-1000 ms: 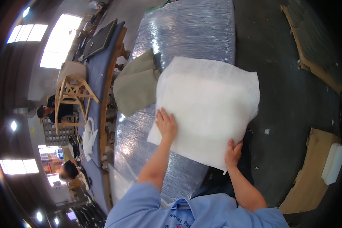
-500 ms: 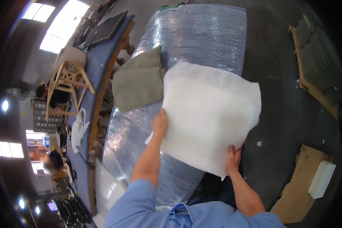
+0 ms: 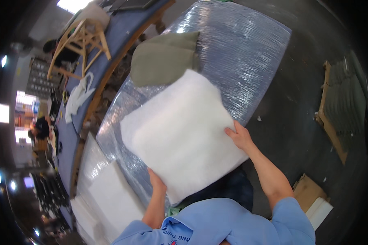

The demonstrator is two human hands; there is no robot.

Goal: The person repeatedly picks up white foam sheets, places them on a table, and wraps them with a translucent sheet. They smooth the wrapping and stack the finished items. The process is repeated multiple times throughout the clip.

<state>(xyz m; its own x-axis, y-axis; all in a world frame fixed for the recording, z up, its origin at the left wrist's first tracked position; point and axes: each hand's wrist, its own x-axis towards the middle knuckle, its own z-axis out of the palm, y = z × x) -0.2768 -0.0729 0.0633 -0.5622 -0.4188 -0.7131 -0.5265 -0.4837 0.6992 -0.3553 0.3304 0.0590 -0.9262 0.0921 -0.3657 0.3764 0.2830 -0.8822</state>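
Here we are over the white batting pad, which rests across the lower part of a film-wrapped slab and overhangs it on the near side, just ahead of our blue shirt. Our right hand reaches in from the lower right, elbow bent, forearm slanting up and leftward; its thumb lies on top, the fingers clamped round the pad's right edge. Our left hand sits lower and closer to the body, upright along the lower left edge, wrist nearly straight. Its fingertips are hard to make out, so whether they pinch or merely touch, we can't tell.

The pad hides much of the slab's near half, and the bench on our left runs out of view at the top. Behind a wooden chair frame, a co-worker is partly covered.

And the pad's lie: a diamond, one corner pointing away from us, overlapping the olive fabric piece. It's nearly square; the slightly longer axis seems to run upper left to lower right.
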